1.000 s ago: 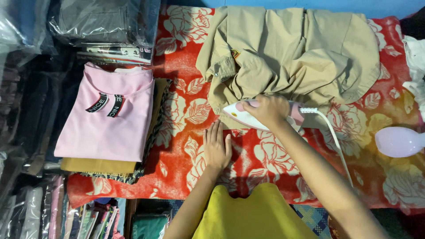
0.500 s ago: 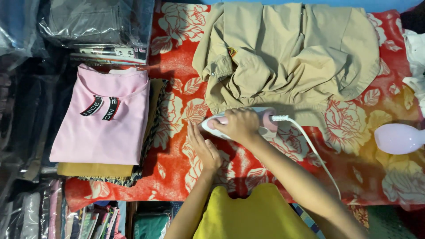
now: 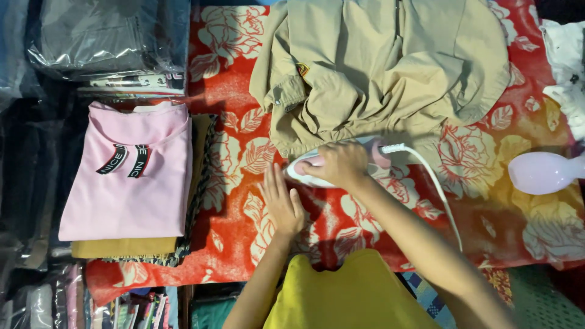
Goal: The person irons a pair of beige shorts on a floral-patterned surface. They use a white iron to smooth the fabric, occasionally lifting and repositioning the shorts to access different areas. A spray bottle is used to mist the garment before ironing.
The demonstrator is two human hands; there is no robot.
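Observation:
My right hand grips the handle of a pink and white clothes iron, which rests at the lower left edge of a crumpled khaki shirt. A white cord trails from the iron's rear toward the right. My left hand lies flat, fingers together, on the red floral blanket just below the iron's tip. The shirt is spread across the upper middle of the blanket, its collar and a small patch at the left.
A folded pink top tops a stack of folded clothes at left. Plastic-wrapped garments lie above it. A pale pink spray bottle sits at right. White cloth lies at far right. My yellow garment fills the bottom.
The iron and my right hand have slid left and down along the shirt's lower edge. My left hand stayed flat on the blanket beneath it.

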